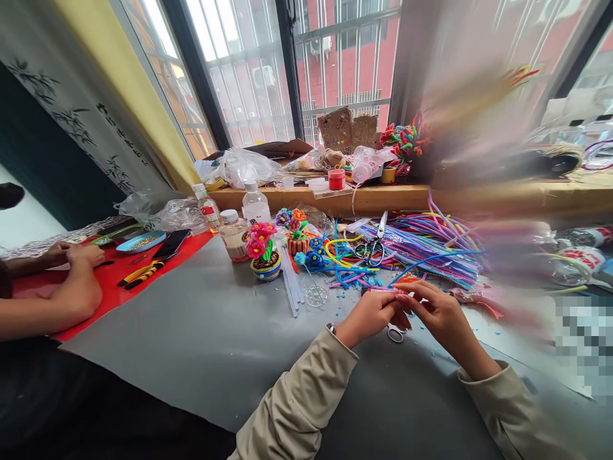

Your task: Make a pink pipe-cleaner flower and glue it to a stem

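Note:
My left hand (373,314) is closed, fingertips pinching a small pink pipe cleaner (384,291) above the grey table cover. Against it from the other side press the curled fingers of my right hand (439,312); the fingers hide most of the piece. A white scissor handle (395,333) shows below my hands. Just beyond them lie black-handled scissors (374,246), a yellow pipe cleaner (335,254) and a bundle of purple and blue pipe cleaners (431,252). Left of these stand a pink flower in a small pot (266,265) and a red-striped flower pot (297,243).
Clear glue sticks (290,281) and bottles (234,236) stand or lie left of the flowers. At the far left, another person's forearms (71,291) rest on a red cover near a blue dish (141,241). A window ledge (287,197) holds clutter. The right side is blurred.

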Available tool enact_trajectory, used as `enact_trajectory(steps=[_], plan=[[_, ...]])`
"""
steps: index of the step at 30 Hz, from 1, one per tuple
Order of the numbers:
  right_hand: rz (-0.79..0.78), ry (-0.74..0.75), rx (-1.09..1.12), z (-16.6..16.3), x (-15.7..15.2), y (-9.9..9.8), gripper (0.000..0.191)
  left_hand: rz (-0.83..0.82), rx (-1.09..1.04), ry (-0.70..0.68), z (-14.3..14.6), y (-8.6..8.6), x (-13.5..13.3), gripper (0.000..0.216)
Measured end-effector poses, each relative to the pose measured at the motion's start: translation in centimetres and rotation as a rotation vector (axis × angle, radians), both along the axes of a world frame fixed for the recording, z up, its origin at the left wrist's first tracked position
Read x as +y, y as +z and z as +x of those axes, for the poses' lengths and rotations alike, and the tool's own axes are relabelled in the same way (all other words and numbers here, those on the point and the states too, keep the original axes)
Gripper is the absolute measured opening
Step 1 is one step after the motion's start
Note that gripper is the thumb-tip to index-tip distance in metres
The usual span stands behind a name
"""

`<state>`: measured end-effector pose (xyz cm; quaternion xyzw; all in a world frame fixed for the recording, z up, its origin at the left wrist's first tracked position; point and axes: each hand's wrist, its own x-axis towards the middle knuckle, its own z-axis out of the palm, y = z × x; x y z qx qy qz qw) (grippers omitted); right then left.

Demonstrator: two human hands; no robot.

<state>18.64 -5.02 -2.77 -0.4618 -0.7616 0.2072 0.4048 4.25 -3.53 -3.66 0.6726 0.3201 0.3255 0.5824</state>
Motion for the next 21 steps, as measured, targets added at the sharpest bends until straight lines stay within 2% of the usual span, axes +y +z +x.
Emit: enact_trajectory(steps=[5,11,15,21], plan=[[0.066,-0.005,0.078,-0.04,0.09,-0.18,0.021,-0.028,-0.003,-0.009,0.12,-0.11,-0.02,0.037],[-0.024,-0.004,0.101,0.12,0.19,-0.32,0.023,0.054,0.049,-0.029,0.07,-0.01,-0.11,0.034],[0.045,-0.032,0.067,-0.04,0.09,-0.23,0.022,0.086,0.093,-0.026,0.11,-0.06,-0.16,0.024],[0.093,-0.055,0.079,-0.13,-0.13,0.00,0.019,0.063,0.088,-0.060,-0.03,0.14,-0.14,0.027]])
